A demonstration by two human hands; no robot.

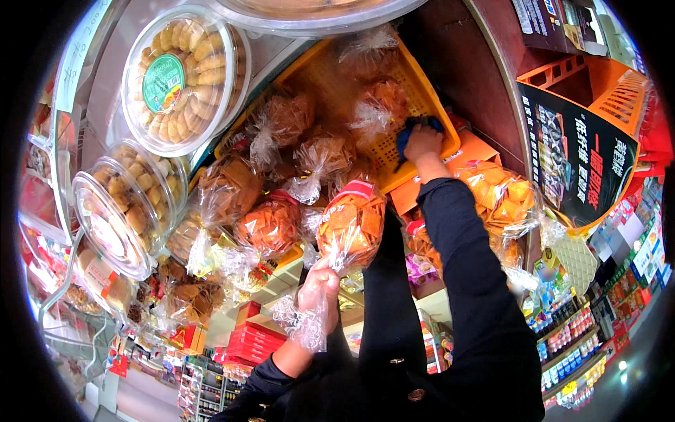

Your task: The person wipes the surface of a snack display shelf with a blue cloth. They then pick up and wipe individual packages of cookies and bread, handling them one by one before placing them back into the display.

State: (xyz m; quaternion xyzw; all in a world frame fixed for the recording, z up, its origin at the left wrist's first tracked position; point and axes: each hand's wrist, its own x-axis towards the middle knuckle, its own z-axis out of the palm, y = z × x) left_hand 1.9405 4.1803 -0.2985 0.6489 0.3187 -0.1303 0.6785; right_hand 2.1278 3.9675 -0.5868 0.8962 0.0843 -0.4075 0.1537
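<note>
My left hand (319, 290) grips the gathered neck of a clear plastic bag of orange snack chips (352, 224), whose loose end hangs over my wrist. My right hand (423, 143) presses a dark blue cloth (405, 138) into the near right corner of a yellow plastic basket (421, 71) with a perforated bottom. Several tied bags fill the basket's left and near part, among them a bag of brown chips (232, 182) and another bag of orange chips (269, 227). Closer to the far end lies one more bag of chips (381, 105).
Round clear tubs of pastries (203, 58) stand left of the basket. On the right are a bag of yellow-orange snacks (498, 192) beside my forearm and an orange crate (614, 97) with a printed black panel (577, 147). Red boxes (253, 340) and stocked shelves (572, 364) show lower down.
</note>
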